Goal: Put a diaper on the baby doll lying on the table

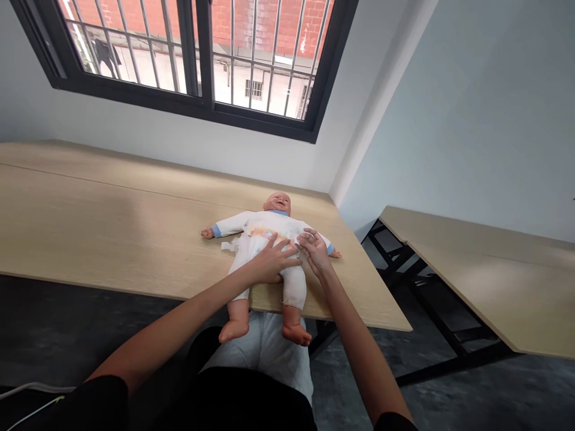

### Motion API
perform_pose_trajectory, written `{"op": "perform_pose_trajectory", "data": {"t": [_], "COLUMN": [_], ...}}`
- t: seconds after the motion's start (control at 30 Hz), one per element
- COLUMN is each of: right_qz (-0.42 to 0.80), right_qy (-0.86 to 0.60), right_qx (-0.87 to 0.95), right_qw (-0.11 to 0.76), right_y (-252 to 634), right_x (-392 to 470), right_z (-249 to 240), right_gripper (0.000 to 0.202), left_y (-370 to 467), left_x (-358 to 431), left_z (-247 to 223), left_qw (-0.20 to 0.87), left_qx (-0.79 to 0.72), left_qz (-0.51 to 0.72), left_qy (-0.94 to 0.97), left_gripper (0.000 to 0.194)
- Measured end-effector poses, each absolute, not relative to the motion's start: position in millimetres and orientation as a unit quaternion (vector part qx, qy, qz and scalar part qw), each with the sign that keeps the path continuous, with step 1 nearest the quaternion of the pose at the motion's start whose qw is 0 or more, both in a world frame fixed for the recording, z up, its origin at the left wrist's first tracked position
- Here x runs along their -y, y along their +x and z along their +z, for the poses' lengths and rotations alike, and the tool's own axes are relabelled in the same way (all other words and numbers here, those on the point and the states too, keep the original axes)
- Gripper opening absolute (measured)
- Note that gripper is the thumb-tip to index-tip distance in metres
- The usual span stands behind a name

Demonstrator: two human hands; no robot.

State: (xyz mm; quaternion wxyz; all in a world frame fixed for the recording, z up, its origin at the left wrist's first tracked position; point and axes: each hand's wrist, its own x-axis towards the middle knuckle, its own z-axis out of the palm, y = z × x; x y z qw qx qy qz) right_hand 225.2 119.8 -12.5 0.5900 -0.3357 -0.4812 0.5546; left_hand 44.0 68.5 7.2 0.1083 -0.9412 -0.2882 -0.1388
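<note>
A baby doll (pixel 279 203) lies face up on the wooden table, arms spread, its bare feet past the near edge. It wears a white suit with blue collar and cuffs. Around its hips is a white diaper (pixel 258 244) with a coloured front band; a loose white side tab (pixel 230 245) sticks out at the left. My left hand (pixel 275 261) lies with fingers spread over the diaper's front. At the doll's right-hand side in view, my right hand (pixel 315 250) has thumb and fingers pinched at the diaper's edge; the pinched part is barely visible.
The table (pixel 112 221) runs along the wall under a barred window (pixel 206 109), ending just right of the doll. Across a gap at the right stands another table (pixel 489 269) with black metal legs (pixel 442 323). White cables (pixel 38 388) lie low at left.
</note>
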Motion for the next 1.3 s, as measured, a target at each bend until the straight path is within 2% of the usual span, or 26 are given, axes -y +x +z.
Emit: {"op": "perform_pose_trajectory", "data": {"t": [0.2,0.33,0.73,0.9,1.13,1.2,1.3], "right_qz": [0.519,0.552,0.62,0.593,0.59,0.592,0.587], "right_qy": [-0.337,-0.314,-0.295,-0.313,-0.335,-0.336,-0.353], "right_qx": [0.547,0.55,0.502,0.508,0.495,0.493,0.495], "right_qw": [0.564,0.543,0.526,0.541,0.543,0.541,0.536], "right_y": [213.4,211.9,215.2,223.2,223.3,223.4,224.3], "right_x": [-120.0,-116.7,-123.5,-116.4,-112.5,-112.8,-113.6], "right_z": [-14.1,-15.4,-18.4,-9.5,-8.2,-8.6,-9.1], "right_gripper": [0.044,0.042,0.04,0.045,0.041,0.042,0.044], "left_y": [45.6,46.7,40.0,36.4,33.5,26.7,2.7], "left_x": [-68.3,-67.0,-60.5,-59.1,-52.2,-50.7,-54.5], "left_z": [4.9,4.0,12.2,11.2,8.8,10.7,12.4], "left_qw": [0.109,0.116,0.126,0.101,0.07,0.04,-0.039], "left_qx": [0.299,0.319,0.325,0.358,0.414,0.414,0.403], "left_qz": [-0.143,-0.168,-0.16,-0.19,-0.213,-0.218,-0.257], "left_qy": [-0.937,-0.925,-0.923,-0.908,-0.882,-0.883,-0.877], "left_gripper": [0.07,0.074,0.066,0.065,0.079,0.075,0.05]}}
